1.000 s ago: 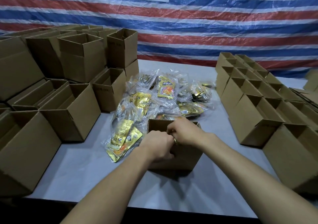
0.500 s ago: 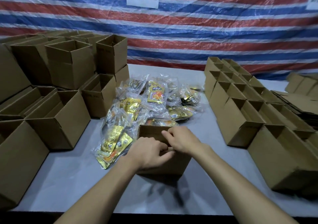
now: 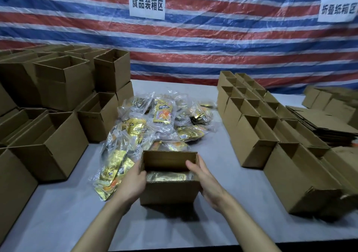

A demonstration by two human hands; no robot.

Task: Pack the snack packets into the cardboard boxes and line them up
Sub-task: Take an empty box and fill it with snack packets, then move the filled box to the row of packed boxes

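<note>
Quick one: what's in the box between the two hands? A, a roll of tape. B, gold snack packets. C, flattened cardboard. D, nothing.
B: gold packets lie in the bottom of the box, which the left hand and right hand hold by its sides.

The box (image 3: 170,193) I hold: brown cardboard, gold packets (image 3: 166,175) inside. Pile (image 3: 162,114) at 12 o'clock: clear plastic over gold and orange. Other boxes (image 3: 48,151) at 9 and 3 o'clock, same brown. Table (image 3: 77,222) pale grey. Tarp (image 3: 193,48) striped red, white, blue. Signs (image 3: 146,2) white, black characters.
</note>
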